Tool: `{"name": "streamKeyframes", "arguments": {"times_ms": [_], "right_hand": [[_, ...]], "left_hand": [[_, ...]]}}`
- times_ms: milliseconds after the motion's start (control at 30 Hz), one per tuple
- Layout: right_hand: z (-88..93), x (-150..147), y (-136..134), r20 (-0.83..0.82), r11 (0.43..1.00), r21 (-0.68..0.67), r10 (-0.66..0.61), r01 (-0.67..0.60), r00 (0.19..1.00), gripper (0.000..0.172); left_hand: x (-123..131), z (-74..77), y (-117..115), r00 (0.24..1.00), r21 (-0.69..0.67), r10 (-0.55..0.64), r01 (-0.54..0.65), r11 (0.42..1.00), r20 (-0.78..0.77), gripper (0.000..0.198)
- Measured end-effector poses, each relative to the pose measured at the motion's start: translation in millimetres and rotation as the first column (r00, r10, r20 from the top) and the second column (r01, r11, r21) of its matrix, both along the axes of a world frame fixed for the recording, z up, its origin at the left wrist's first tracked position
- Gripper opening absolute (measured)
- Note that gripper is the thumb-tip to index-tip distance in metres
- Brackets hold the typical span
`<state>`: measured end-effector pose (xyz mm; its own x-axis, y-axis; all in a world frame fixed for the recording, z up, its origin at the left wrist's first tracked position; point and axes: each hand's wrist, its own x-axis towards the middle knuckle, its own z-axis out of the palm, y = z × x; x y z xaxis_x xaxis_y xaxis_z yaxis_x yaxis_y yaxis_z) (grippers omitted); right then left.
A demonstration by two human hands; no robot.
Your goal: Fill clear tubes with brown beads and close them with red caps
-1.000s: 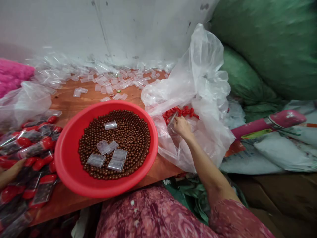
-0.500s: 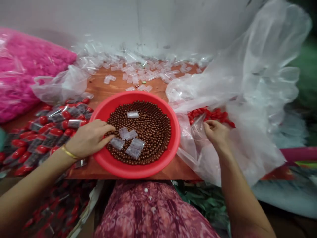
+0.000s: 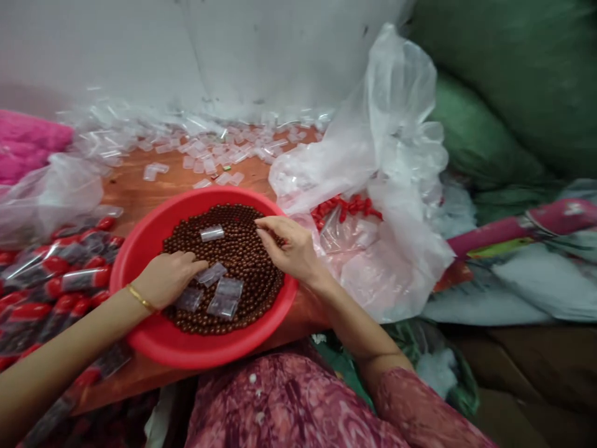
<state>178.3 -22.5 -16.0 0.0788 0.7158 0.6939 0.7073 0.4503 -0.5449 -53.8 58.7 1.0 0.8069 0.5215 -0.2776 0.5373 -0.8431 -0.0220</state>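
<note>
Head view: the right hand (image 3: 291, 249) has come out of the plastic bag (image 3: 401, 249) on the right and now hangs over the right side of the red basin (image 3: 140, 249). The left hand (image 3: 170, 277), which was just over the basin's left rim, has reached further in. Both hands are thus together above the brown beads (image 3: 233, 249), while the red caps (image 3: 354, 205) lie in the bag with neither hand on them.

The left fingertips are bent down at the clear boxes (image 3: 226, 297) lying on the beads; whether that grip is grasping one, I cannot tell. The right thumb and forefinger are brought near each other above the beads; nothing shows between them, but something small could be hidden, so this grip's state stays uncertain.

For edges, the basin's raised rim passes under both wrists, and its near side sits close to the desk's near edge, just ahead of the person's clothing. Filled tubes (image 3: 84, 278) crowd the left and the bag presses close on the right, so sideways room looks tight. On the far side, a strip of bare desk (image 3: 130, 183) shows before the scattered boxes (image 3: 200, 149) along the wall (image 3: 280, 50).
</note>
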Motion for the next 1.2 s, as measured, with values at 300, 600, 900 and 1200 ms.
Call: {"name": "streamKeyframes", "arguments": {"times_ms": [300, 600, 900, 1200], "right_hand": [[-64.2, 141, -44, 0.204, 0.520, -0.629, -0.607, 0.578, 0.768, 0.032], [-71.6, 143, 12, 0.347, 0.406, -0.750, -0.430, 0.522, 0.833, 0.027], [-84.5, 141, -25, 0.392, 0.422, -0.755, -0.325, 0.503, 0.861, 0.040], [-68.4, 117, -23, 0.461, 0.348, -0.766, -0.286, 0.540, 0.840, 0.048]], "left_hand": [[17, 12.5, -5, 0.845, 0.022, 0.446, -0.460, 0.887, -0.295, 0.065], [33, -7.5, 18, 0.860, -0.150, 0.473, -0.502, 0.852, -0.194, 0.034], [53, -1.9, 3, 0.921, -0.118, 0.383, -0.389, 0.914, -0.072, 0.029], [103, -21.1, 24, 0.941, -0.158, 0.299, -0.323, 0.933, -0.159, 0.025]]}}
